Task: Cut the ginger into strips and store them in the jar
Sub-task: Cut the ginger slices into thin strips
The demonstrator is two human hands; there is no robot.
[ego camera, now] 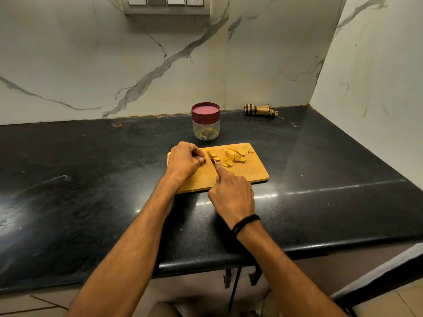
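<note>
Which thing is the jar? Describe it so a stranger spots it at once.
On the black counter, look just behind the wooden board, toward the marble wall. The jar stands there upright: clear, with a maroon lid on, unlike the checked cloth farther right.

Board on the counter, jar behind it.
The cutting board (242,177) lies on the countertop (103,179); the jar (206,124) stands just behind it, a cloth (258,110) farther right by the wall. Ginger slices (233,156) lie on the board's far right; the knife (211,158), in the right hand (231,195), stands between them and the left hand (184,160), which covers what may be a ginger piece.
</note>
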